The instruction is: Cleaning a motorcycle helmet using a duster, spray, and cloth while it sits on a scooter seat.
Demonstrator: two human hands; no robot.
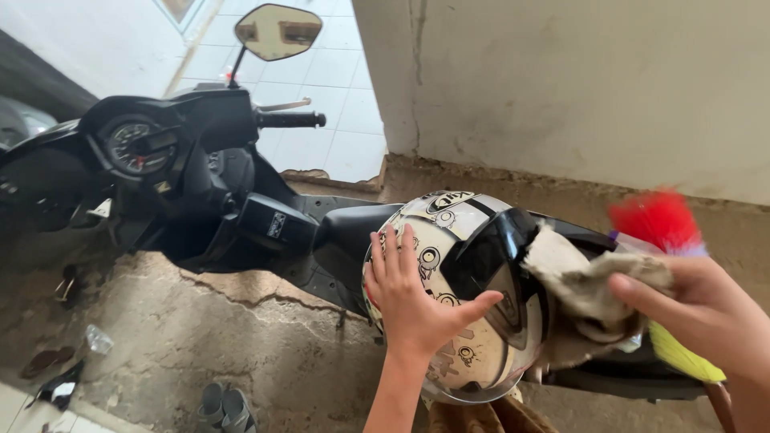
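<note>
The helmet (469, 289) sits on the seat of a black scooter (241, 200), its dark visor turned up toward the camera, and everything else is best placed from it. The left hand (413, 297) lies flat and spread on the helmet's near side, fingers pointing up and the thumb reaching across to the visor's edge; it grips nothing, and seems to be there simply to pin the shell against the seat so it does not roll or slide. The right hand (706, 313), to the right of the helmet, is closed around a crumpled beige cloth (585, 289), which is pressed against the right edge of the visor, the bunched shape giving a soft pad that follows the curve. Behind and under that hand, still to the helmet's right, shows a duster (662, 220) with red bristles above and yellow ones below (whether the same hand also grasps its handle I cannot tell, since the cloth and fingers cover it). The helmet is the only container-like thing here, and its opening faces down onto the seat, so what is inside, if anything, is hidden. To the helmet's left rise the scooter's handlebar, dial and a mirror (278, 32). Down and left of the helmet, on the cracked concrete floor (241, 337), lies a pair of grey sandals (224, 407), well apart from it. Behind the helmet stands a stained pale wall (577, 88).
</note>
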